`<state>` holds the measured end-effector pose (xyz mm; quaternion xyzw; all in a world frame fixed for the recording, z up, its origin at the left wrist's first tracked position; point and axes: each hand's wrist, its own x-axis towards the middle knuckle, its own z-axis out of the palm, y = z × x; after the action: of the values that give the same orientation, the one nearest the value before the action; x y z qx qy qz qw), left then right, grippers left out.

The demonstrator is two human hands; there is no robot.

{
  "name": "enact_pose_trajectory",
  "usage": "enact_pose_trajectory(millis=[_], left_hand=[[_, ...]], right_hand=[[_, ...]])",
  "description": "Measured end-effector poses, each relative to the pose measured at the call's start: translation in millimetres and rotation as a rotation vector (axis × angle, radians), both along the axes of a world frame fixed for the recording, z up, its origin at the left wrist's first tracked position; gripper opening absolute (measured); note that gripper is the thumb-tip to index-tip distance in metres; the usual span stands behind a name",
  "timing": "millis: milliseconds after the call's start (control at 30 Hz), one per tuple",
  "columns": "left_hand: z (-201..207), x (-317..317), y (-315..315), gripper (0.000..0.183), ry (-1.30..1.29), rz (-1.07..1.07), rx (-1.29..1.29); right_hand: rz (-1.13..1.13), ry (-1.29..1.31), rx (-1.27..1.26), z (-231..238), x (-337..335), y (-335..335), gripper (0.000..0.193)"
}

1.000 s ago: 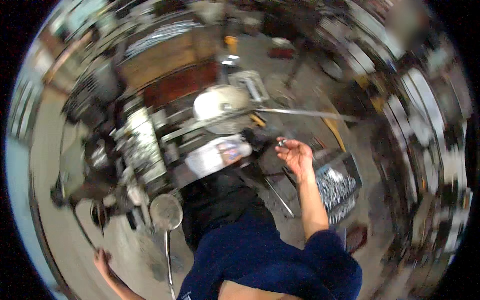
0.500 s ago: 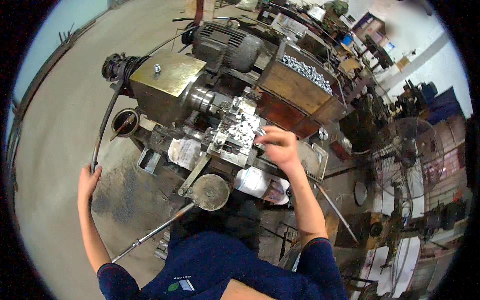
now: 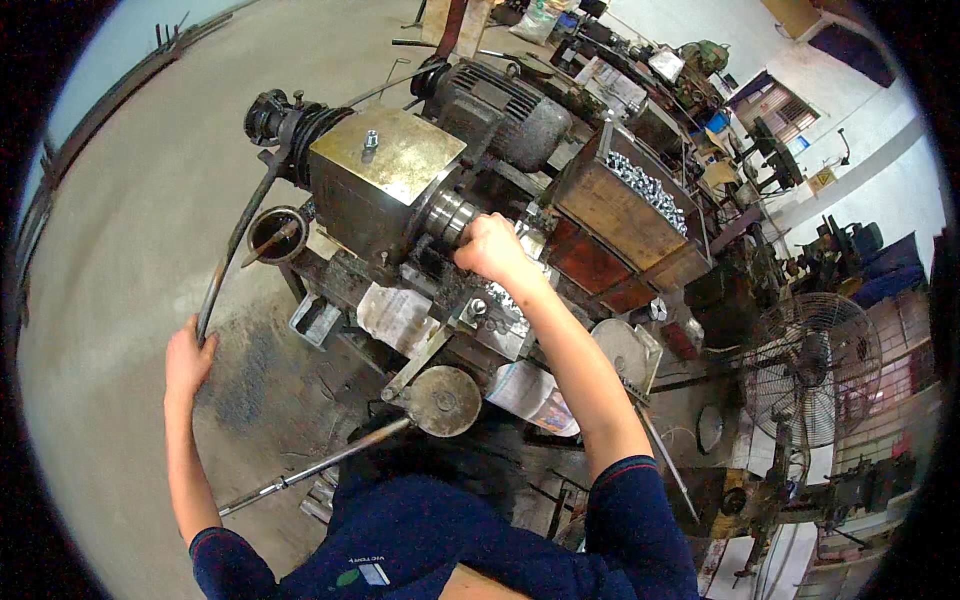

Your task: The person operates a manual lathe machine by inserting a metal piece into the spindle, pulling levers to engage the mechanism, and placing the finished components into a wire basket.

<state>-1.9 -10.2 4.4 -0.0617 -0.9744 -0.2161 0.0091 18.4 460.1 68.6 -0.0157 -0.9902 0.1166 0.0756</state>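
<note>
My left hand (image 3: 188,360) is closed round the lower end of a long dark lever (image 3: 228,262), which runs up to the back of a small lathe's headstock (image 3: 385,155). My right hand (image 3: 490,250) is at the front of the shiny steel chuck (image 3: 447,215), its fingers curled together. Whatever they hold is hidden behind the hand. Under my right forearm lies the tool slide (image 3: 500,318), strewn with metal chips. A small metal fitting (image 3: 371,141) stands on the headstock's brass-coloured top.
Behind the chuck stands a rusty bin (image 3: 610,200) heaped with small shiny metal parts, beside an electric motor (image 3: 500,112). A round plate (image 3: 443,402) and a long metal rod (image 3: 312,470) are close to my body. A can (image 3: 272,238) sits left; a caged fan (image 3: 810,355) stands right.
My right hand has moved left and forward from the tool slide's right side to the chuck. My left hand keeps its grip on the lever. The whole view has shifted slightly.
</note>
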Motion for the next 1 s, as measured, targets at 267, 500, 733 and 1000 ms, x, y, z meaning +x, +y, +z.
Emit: enact_pose_trajectory(millis=[267, 500, 733, 1000], left_hand=[[-5, -7, 0, 0.033, 0.076, -0.009, -0.119], [-9, -85, -74, 0.016, 0.208, 0.094, -0.479], [-7, -134, -101, 0.008, 0.283, 0.002, -0.685], [-35, -81, 36, 0.025, 0.493, -0.087, 0.414]], right_hand=[[-0.236, -0.021, -0.431, 28, -4, -3, 0.024], [-0.277, -0.119, -0.416, 39, -10, -4, 0.024], [-0.189, -0.07, -0.457, 42, -4, -4, 0.028], [-0.023, 0.456, -0.357, 61, 77, 45, 0.029]])
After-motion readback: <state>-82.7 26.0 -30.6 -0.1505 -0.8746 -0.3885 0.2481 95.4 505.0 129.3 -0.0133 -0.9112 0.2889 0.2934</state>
